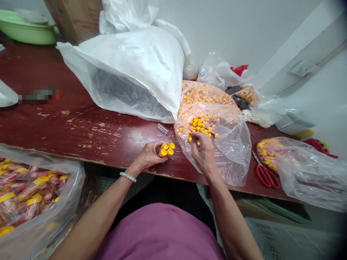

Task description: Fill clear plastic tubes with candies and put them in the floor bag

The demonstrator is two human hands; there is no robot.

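My left hand (pixel 151 156), with a beaded bracelet at its wrist, is wrapped round several small tubes with yellow caps (pixel 170 151), held upright over the dark red table. My right hand (pixel 202 150) reaches into the mouth of a clear plastic bag (pixel 230 159) full of small yellow-capped pieces (pixel 199 124). Its thumb and index finger are close together at the pile; whatever is between them is too small to make out. A clear empty tube (pixel 162 129) lies on the table between the white sack and my left hand.
A big white sack (pixel 141 54) of clear tubes lies open behind. Red-handled scissors (pixel 267 176) and another plastic bag (pixel 306 177) are at the right. At the lower left stands a bag of filled tubes (pixel 32 191). A green basin (pixel 27 30) sits at the back left.
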